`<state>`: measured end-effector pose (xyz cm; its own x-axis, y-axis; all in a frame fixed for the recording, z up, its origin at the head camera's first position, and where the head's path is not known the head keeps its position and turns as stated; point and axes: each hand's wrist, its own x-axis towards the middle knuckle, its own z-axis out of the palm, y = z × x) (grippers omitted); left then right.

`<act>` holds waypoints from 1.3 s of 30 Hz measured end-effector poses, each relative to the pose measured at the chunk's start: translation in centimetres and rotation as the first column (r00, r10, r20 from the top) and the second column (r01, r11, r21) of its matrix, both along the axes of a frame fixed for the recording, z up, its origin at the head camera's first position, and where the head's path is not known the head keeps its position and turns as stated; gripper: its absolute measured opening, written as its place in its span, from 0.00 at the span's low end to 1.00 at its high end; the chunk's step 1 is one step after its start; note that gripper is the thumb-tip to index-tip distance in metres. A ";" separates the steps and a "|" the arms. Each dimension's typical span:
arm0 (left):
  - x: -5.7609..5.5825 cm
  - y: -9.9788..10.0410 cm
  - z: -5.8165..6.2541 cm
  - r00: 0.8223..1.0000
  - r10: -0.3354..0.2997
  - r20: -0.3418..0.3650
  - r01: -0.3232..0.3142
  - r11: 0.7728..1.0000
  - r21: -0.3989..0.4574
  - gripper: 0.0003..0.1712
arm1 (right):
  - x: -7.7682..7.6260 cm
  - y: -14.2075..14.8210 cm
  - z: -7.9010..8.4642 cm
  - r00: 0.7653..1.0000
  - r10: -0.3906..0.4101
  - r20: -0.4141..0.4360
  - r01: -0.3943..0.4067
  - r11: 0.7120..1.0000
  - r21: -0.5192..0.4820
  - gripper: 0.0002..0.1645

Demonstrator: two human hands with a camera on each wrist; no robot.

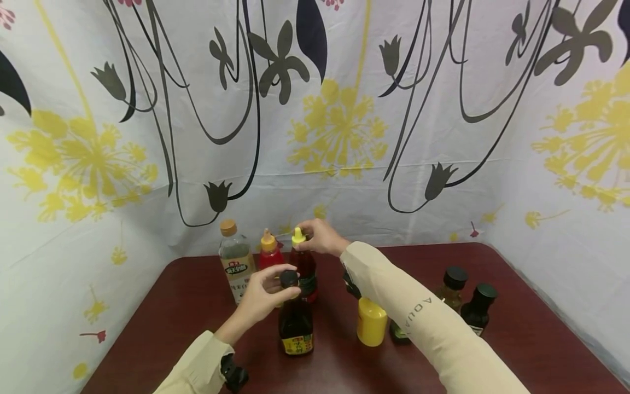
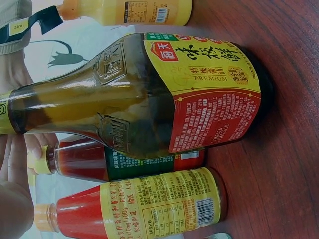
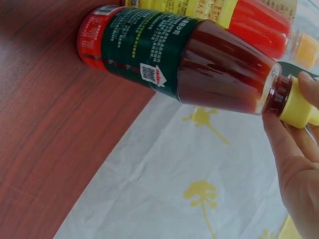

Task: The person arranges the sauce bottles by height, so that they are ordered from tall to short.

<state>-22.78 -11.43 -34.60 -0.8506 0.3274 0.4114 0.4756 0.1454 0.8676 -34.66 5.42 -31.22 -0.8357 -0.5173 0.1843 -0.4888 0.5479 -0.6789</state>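
My left hand grips a dark soy sauce bottle by its top, thumb and fingers about the black cap. The bottle stands on the table, its yellow and red label facing the left wrist camera. Farther back, my right hand pinches the yellow nozzle cap of a brown-red sauce bottle with a green label. Just left of that one stands a red squeeze bottle with an orange cap and yellow label.
A clear bottle with an orange-brown cap stands at the back left. Under and beside the right sleeve are a yellow container and two dark-capped bottles, one a black bottle. A patterned cloth hangs behind the dark red table.
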 end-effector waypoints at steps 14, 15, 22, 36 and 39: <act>0.0 0.0 -0.2 1.000 -0.002 0.000 0.002 1.000 0.005 0.19 | 0.2 1.4 0.5 0.990 0.004 0.142 0.005 0.998 -0.064 0.30; 0.0 0.0 -0.2 1.000 0.000 -0.001 0.000 1.000 0.005 0.19 | 0.3 1.5 0.7 0.990 0.006 0.140 0.003 0.998 -0.062 0.30; -0.1 0.0 -0.3 1.000 0.005 -0.014 -0.005 1.000 0.007 0.19 | 0.7 2.9 1.7 0.993 0.022 0.118 -0.016 0.998 -0.054 0.30; -0.1 0.1 -0.1 1.000 0.006 -0.029 -0.006 1.000 0.002 0.19 | 1.7 4.2 5.3 0.996 0.050 0.067 -0.036 0.981 -0.189 0.27; 0.0 0.1 -0.1 1.000 0.016 -0.020 -0.017 1.000 -0.004 0.20 | 2.2 4.8 6.0 0.997 0.045 0.061 -0.032 0.980 -0.196 0.26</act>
